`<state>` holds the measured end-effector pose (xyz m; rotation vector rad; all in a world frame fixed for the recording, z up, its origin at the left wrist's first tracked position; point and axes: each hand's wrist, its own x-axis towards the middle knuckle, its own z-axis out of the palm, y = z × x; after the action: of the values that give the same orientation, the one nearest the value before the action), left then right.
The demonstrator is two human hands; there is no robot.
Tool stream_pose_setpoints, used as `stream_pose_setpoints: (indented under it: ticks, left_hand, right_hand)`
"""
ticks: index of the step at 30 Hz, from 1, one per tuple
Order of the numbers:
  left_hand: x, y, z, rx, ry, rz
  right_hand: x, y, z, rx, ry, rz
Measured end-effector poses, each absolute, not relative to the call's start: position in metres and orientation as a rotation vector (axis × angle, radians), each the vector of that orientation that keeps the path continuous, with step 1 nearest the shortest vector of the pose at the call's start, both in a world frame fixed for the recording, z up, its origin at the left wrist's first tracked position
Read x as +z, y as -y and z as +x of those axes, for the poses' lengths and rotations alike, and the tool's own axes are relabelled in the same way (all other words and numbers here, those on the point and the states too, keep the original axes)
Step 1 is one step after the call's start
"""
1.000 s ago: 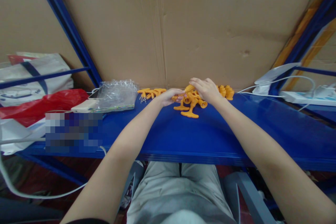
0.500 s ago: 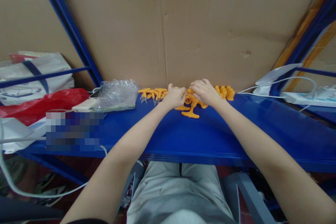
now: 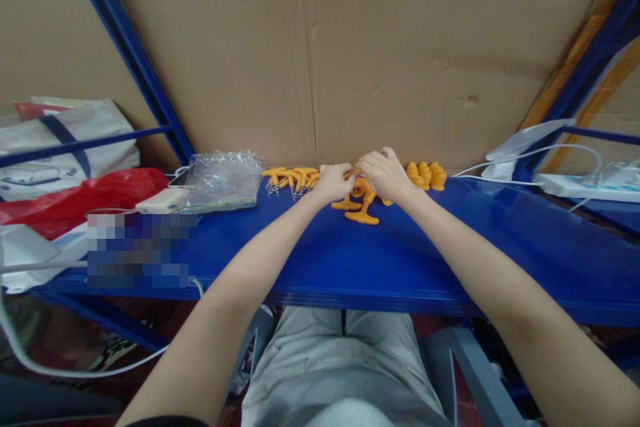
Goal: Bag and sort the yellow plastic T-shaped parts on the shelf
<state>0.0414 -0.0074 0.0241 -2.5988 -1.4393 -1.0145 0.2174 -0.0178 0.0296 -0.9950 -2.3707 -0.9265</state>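
Note:
My left hand (image 3: 334, 183) and my right hand (image 3: 383, 173) meet near the back of the blue shelf, fingers closed. Between the fingertips a small orange corkscrew part shows, mostly hidden by the fingers. Just below my hands lie orange T-handled corkscrews (image 3: 362, 217), overlapping one another. To the left of my left hand is a row of orange T-handles with metal spirals (image 3: 295, 178). Several orange hollow-looking bases (image 3: 425, 175) stand upright beyond my right hand.
A clear plastic bag (image 3: 223, 180) lies left of the handles, beside a white box (image 3: 161, 201) and a red bag (image 3: 85, 197). Cardboard (image 3: 375, 60) closes the back. White cables (image 3: 487, 170) and a power strip (image 3: 590, 188) are at right.
My right hand has shifted slightly left, closer to my left hand, and its fingers are drawn in. The corkscrews, handles and bases look unmoved.

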Motion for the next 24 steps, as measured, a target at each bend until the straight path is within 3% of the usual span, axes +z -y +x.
stream_pose_setpoints:
  ticks: [13, 24]
  left_hand:
    - [0.032, 0.014, 0.044, -1.891, 1.761, -3.153]
    - [0.037, 0.014, 0.04, -2.236, 1.891, -3.426]
  right_hand:
    - [0.028, 0.012, 0.223, -1.047, 2.32, -0.927]
    - [0.026, 0.011, 0.224, -1.137, 2.249, -0.886]
